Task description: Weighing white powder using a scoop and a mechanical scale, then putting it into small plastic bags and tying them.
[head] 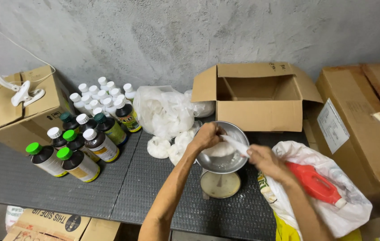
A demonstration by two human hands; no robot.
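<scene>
My left hand (206, 136) and my right hand (262, 161) both grip a small clear plastic bag of white powder (232, 145), held over the metal bowl (239, 164) of a kitchen scale (220, 184). The left hand pinches the bag's left end at the bowl's rim; the right hand pulls its right end. Just left of the bowl lie small filled white bags (158, 147) on the dark table (87, 183).
Dark bottles with green and white caps (80, 149) stand at the left, white bottles behind them. A large clear bag (165, 109) and an open cardboard box (257, 96) sit at the back. A white sack with a red scoop (315, 183) lies at the right, cartons beyond.
</scene>
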